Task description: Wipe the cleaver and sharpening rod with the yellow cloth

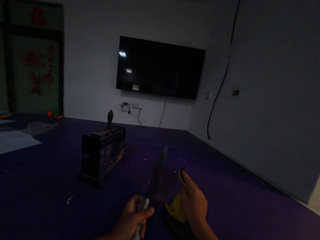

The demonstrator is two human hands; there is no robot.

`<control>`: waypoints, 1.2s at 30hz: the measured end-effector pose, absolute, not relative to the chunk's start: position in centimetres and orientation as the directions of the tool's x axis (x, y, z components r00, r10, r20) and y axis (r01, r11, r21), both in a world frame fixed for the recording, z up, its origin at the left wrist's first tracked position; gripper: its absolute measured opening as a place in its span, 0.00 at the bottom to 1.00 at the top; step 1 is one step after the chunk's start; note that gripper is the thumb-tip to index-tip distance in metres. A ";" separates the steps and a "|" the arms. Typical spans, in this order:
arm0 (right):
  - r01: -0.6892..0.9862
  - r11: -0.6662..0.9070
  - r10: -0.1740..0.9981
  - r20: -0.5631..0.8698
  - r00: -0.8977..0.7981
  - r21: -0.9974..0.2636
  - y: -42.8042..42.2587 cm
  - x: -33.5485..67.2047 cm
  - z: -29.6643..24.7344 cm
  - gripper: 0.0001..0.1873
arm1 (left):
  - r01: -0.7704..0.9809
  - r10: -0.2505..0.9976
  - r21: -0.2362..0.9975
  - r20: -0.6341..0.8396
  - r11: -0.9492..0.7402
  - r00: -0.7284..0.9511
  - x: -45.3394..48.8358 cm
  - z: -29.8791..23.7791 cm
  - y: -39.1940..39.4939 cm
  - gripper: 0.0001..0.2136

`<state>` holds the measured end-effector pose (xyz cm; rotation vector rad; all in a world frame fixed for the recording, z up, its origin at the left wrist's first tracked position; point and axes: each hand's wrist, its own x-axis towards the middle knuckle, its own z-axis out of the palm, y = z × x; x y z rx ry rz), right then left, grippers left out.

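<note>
My left hand (134, 218), at the bottom centre, is closed around the pale handle of a knife. The broad grey blade of this kitchen knife (157, 173) points up and away from me, dim and somewhat blurred. To its right, my right hand (195, 200) grips a yellow cloth (177, 207) with dark edging, held a little apart from the blade. Part of the cloth is hidden behind the fingers. Beyond my left hand stands a dark knife block (102, 153) with one black handle (109, 120) sticking up from its top.
The purple surface (241, 216) bears small white scraps. Papers (4, 141) and clear plastic (38, 128) lie at the left. A television (159, 68) hangs on the far wall. A black cable (220, 89) dangles along the right wall.
</note>
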<state>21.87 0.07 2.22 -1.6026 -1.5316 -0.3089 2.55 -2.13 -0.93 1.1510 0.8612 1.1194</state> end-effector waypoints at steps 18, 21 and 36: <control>-0.356 0.123 0.988 0.149 -0.044 -0.926 -0.8 19.7 4.0 0.16 | 0.010 0.989 0.989 0.148 -0.148 0.000 2.6 -0.5 -2.7 0.23; -0.325 0.126 0.987 0.152 -0.057 -0.937 -1.1 19.5 3.9 0.15 | -0.020 0.988 0.988 0.152 -0.151 0.021 2.6 -0.5 -2.7 0.24; -0.297 0.148 0.987 0.159 -0.013 -0.943 -1.6 19.4 4.2 0.19 | -0.194 0.871 0.957 -0.099 0.216 0.482 2.8 0.0 -2.7 0.23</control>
